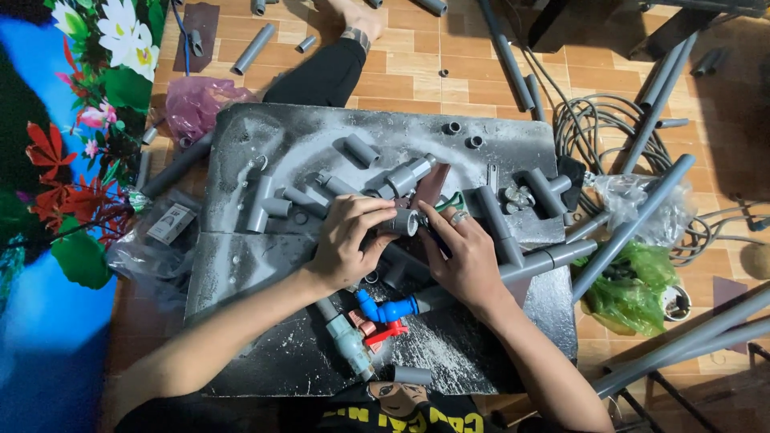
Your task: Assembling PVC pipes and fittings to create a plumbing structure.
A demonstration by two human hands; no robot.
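Grey pipe fitting [401, 222] sat near the centre of the dusty grey work board [297, 132], held between both hands. Left hand [346, 240] curled around its 9 o'clock end, fingers closed on the barrel. Right hand [465, 258] lay at its 3 o'clock side, fingertips at the open mouth, a thin dark tool seemingly under the palm; grip there could not be told. Judged: rigid plastic, light, hollow, smooth and dust-coated, so likely slippery; best gripped round the barrel, clear of the socket. Blue valve [385, 309] with red handle lay at 6 o'clock, grey tee [261, 204] at 9 o'clock
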